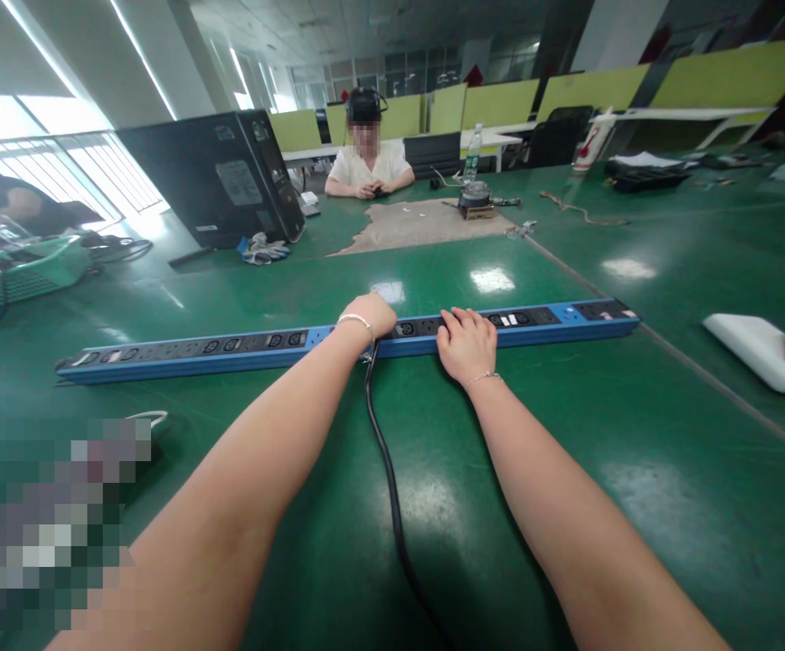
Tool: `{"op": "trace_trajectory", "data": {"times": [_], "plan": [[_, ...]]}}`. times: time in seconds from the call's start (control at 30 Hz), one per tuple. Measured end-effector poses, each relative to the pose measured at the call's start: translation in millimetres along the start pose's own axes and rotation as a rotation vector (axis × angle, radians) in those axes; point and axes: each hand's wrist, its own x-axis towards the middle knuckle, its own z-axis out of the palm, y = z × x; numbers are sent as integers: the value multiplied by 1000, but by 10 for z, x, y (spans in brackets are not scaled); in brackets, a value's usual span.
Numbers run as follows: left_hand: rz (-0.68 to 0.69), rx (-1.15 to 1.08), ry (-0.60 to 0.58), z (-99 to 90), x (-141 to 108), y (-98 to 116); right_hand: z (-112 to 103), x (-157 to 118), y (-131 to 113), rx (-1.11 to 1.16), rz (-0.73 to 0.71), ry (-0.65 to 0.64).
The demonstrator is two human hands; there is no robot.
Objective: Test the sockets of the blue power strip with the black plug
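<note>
A long blue power strip (pixel 257 354) with black socket panels lies crosswise on the green table. My left hand (pixel 373 316) is closed over the strip near its middle, at the top end of a black cable (pixel 392 479); the fingers curl down and what they grip is mostly hidden. From there the cable runs down toward the near edge of view. My right hand (pixel 468 344) rests on the strip just right of the middle, its fingers bent a little apart over the top face, holding nothing.
A black computer case (pixel 209 181) stands at the back left beside a glove (pixel 263 250). A green basket (pixel 26 271) is far left, a white object (pixel 759 353) right. Across the table (pixel 569 434) sits a person (pixel 369 167); a bottle (pixel 474 154) stands nearby.
</note>
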Motion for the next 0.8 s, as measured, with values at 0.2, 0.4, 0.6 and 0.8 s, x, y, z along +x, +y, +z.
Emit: {"op": "trace_trajectory", "data": {"times": [0.2,0.4,0.6,0.8], "plan": [[5,-16,14,128,-4,-11,0,16,11,-1,22,-8],[17,8,152,308,-181,24,-93,-4,-235,116,12,-50],[104,-61,44,237,-171,-182,-178,-9,-755,342,-88,-170],[186,-74,294,240,-230,-670,-210,66,-990,179,-48,-226]]}}
